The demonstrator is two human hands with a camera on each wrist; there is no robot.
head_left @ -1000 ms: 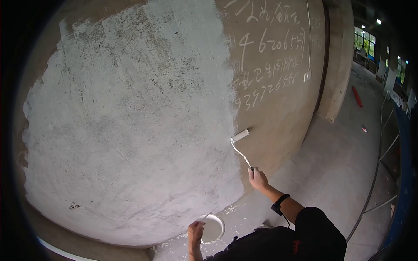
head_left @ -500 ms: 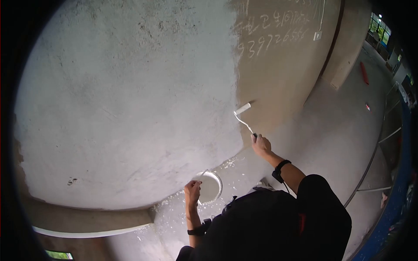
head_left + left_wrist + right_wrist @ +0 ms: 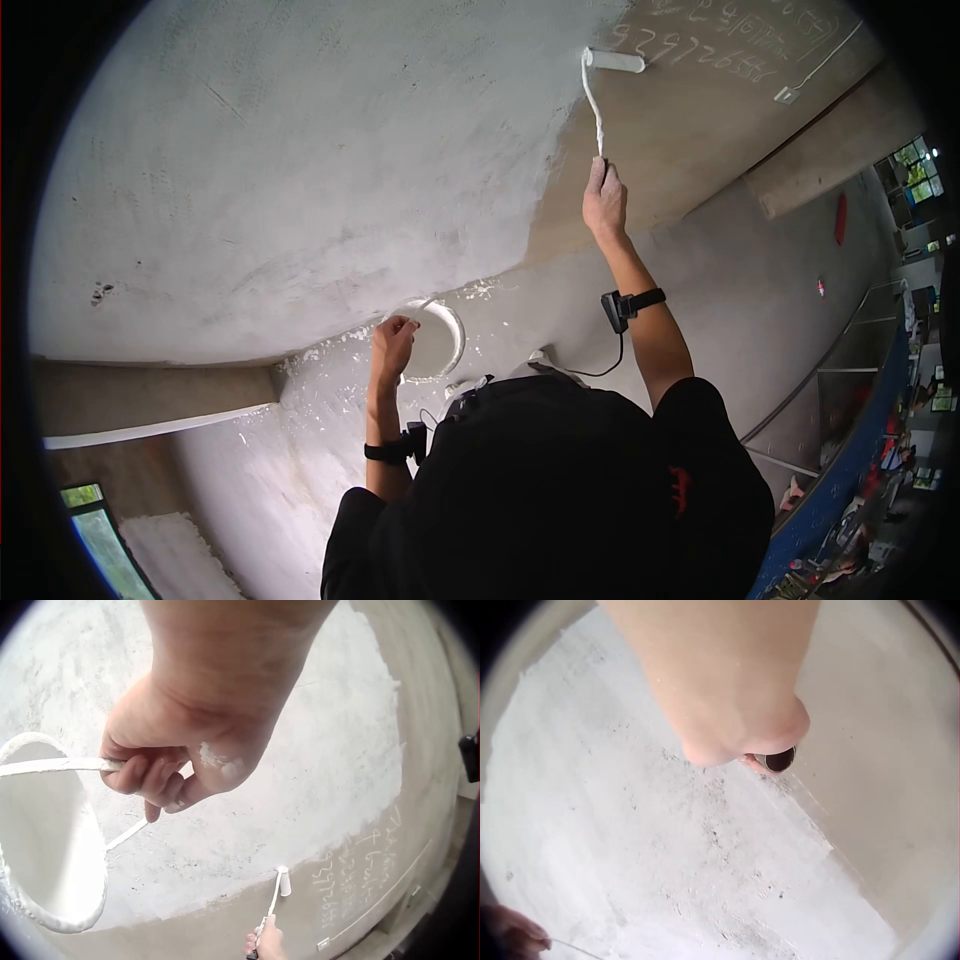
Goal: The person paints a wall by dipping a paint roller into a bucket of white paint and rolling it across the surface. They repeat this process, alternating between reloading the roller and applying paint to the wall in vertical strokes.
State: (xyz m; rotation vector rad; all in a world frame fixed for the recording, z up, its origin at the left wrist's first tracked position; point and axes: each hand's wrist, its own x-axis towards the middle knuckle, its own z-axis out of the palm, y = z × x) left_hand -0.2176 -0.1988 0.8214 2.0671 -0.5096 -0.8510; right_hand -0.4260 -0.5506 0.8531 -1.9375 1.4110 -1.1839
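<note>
A white paint roller [image 3: 617, 62] lies at the edge between the painted and bare wall, beside the chalk numbers. My right hand [image 3: 604, 205] grips its handle, with the arm stretched out. The right wrist view shows the round dark end of the roller handle [image 3: 780, 760] poking out of the fist; the roller sleeve is hidden there. My left hand [image 3: 195, 750] holds the thin, paint-coated bail [image 3: 52, 766] of a white bucket [image 3: 52, 922] with curled fingers. In the head view the bucket [image 3: 457, 340] hangs low near the wall's foot, pale paint inside. Dried paint marks the left palm.
Pale wet-looking paint covers the wall [image 3: 330, 150] on the left; bare brown plaster [image 3: 690, 130] with chalk writing lies right. A switch box [image 3: 787, 95] sits on it. Paint spatters dot the floor [image 3: 480, 290]. A red object [image 3: 840, 220] and metal frame [image 3: 850, 372] lie right.
The roller has moved up the wall to the chalk numbers, in my right hand. My head view has tilted down and turned. The left hand keeps its hold on the bucket's bail.
</note>
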